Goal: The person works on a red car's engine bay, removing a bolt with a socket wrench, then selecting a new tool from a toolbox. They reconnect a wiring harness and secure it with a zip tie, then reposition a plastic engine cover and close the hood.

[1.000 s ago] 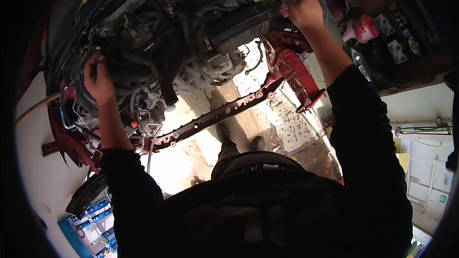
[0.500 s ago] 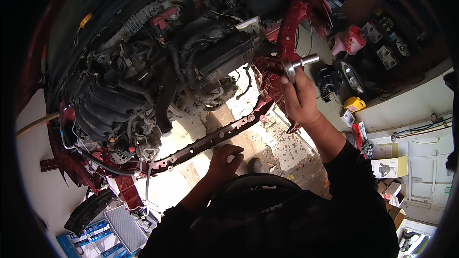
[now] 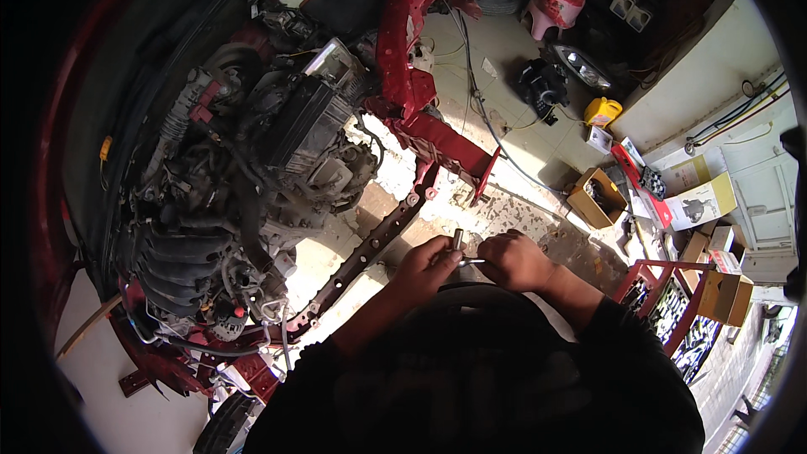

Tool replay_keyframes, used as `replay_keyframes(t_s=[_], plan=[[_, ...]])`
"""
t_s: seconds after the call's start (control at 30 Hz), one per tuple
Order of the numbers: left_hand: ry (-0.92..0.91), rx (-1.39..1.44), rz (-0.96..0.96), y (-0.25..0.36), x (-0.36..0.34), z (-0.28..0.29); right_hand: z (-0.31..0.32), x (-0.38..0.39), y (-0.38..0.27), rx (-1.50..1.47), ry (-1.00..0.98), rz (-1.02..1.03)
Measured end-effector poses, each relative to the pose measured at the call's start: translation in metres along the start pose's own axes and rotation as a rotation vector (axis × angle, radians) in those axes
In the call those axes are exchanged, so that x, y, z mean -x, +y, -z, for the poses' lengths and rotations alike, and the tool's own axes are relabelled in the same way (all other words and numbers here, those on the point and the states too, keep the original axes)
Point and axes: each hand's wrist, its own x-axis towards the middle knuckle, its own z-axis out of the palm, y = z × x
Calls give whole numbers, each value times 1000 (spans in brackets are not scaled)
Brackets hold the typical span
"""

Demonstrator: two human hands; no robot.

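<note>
Both my hands are together in front of my body, on one metal socket wrench [image 3: 473,261]. My left hand [image 3: 427,267] is closed around its head, from which a shiny socket [image 3: 458,238] stands up past the thumb. My right hand [image 3: 514,261] is curled over the handle, so most of that handle is hidden. Just beyond my hands runs the dark red lower crossmember [image 3: 357,262] of a car with its front taken off. Its exposed engine [image 3: 189,256] lies to the left, apart from my hands.
A red frame rail [image 3: 445,151] juts out ahead. A black cable [image 3: 487,122] crosses the floor. To the right are an open cardboard box [image 3: 598,198], a yellow jug [image 3: 603,111], a headlight [image 3: 582,67] and a red tool rack [image 3: 672,307]. A pink stool [image 3: 555,7] stands farther off.
My right hand has come down and back from the red frame rail with the socket wrench. My left hand has moved right and taken hold of its head. The view has turned to the right.
</note>
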Motion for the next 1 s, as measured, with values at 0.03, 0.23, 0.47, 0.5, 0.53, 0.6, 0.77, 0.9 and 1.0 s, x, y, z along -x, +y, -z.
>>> replay_keyframes(t_s=[0.03,0.23,0.47,0.5,0.53,0.6,0.77,0.9,1.0], plan=[[-18,35,-15,1,-5,-6,0,5,1,-20,22,-16],[-67,-9,31,-2,-18,-22,-4,30,0,-107,-10,-152],[312,241,89,-34,-40,20,-6,55,0,-108,-20,-282],[480,429,101,-41,-50,42,-5,61,0,-131,-15,-309],[642,558,107,-50,-61,68,-8,66,-1,-158,-12,-338],[803,492,140,-67,-87,127,-10,83,-3,-193,-23,-428],[823,557,349,-97,-174,230,-36,119,-9,-169,22,-534],[798,589,376,-115,-231,260,-52,142,-22,-200,32,-663],[856,654,435,-138,-265,275,-65,154,-32,-227,64,-747]])
